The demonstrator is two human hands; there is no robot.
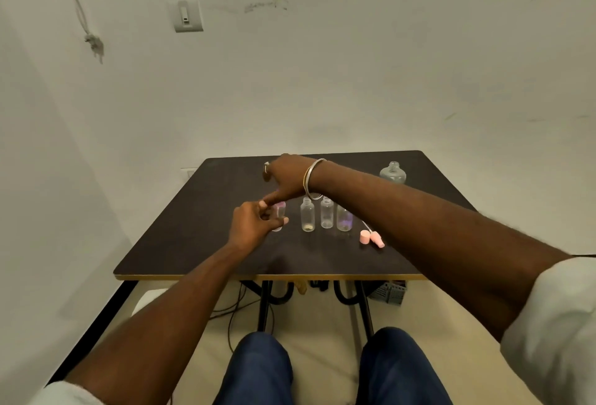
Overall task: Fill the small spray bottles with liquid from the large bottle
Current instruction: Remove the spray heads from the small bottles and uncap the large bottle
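Small clear bottle, pink cap

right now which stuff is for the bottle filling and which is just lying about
For the job: large bottle, small bottle in the left hand, three open small bottles, two pink spray tops.
Lying about: wall switch, grey crate, floor cables.

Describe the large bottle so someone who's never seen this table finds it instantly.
Start at the dark table. Past the row of slim small bottles near its middle, toward the far right corner, the large bottle stands alone. It is the only squat, round-shouldered one, clear with an open neck.
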